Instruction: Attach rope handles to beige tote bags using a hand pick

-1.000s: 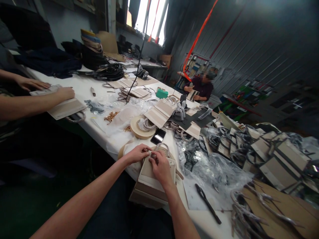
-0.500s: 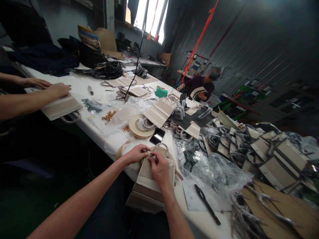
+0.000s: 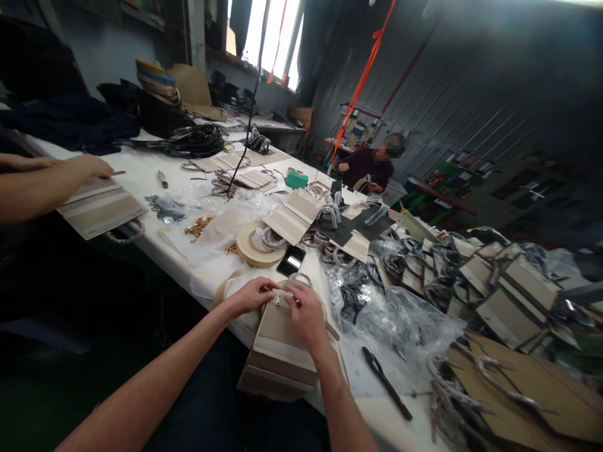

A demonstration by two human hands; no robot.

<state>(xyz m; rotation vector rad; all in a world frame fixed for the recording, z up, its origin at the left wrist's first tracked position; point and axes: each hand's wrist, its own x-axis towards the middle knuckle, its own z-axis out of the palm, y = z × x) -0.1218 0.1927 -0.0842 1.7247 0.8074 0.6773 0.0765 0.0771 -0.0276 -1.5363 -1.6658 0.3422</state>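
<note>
A beige bag panel (image 3: pixel 277 333) with paler bands rests over my lap and the table edge, its wrapped handle (image 3: pixel 300 278) beyond the far edge. My left hand (image 3: pixel 257 295) pinches at the panel's far left corner. Beside it, my right hand (image 3: pixel 305 309) has thumb and fingertips closed near the same edge; what they hold is too small to make out. Between the hands a small pale piece with a shiny metal bit (image 3: pixel 278 299) shows on the panel. Just behind lies a phone (image 3: pixel 291 260), next to a tape roll (image 3: pixel 257 245).
To the right are a black punch-like tool (image 3: pixel 386 383), clear plastic bags (image 3: pixel 400 320) and piled bag pieces (image 3: pixel 513 295). Gold-coloured fittings (image 3: pixel 198 228) lie left of the tape. A co-worker's arm (image 3: pixel 56 188) works at another panel (image 3: pixel 103 207); another person (image 3: pixel 370 166) sits behind.
My hands have parted slightly, baring the small pale piece between them. The view has shifted a little. The person at the back has lowered a panel, and the left co-worker's hands have moved.
</note>
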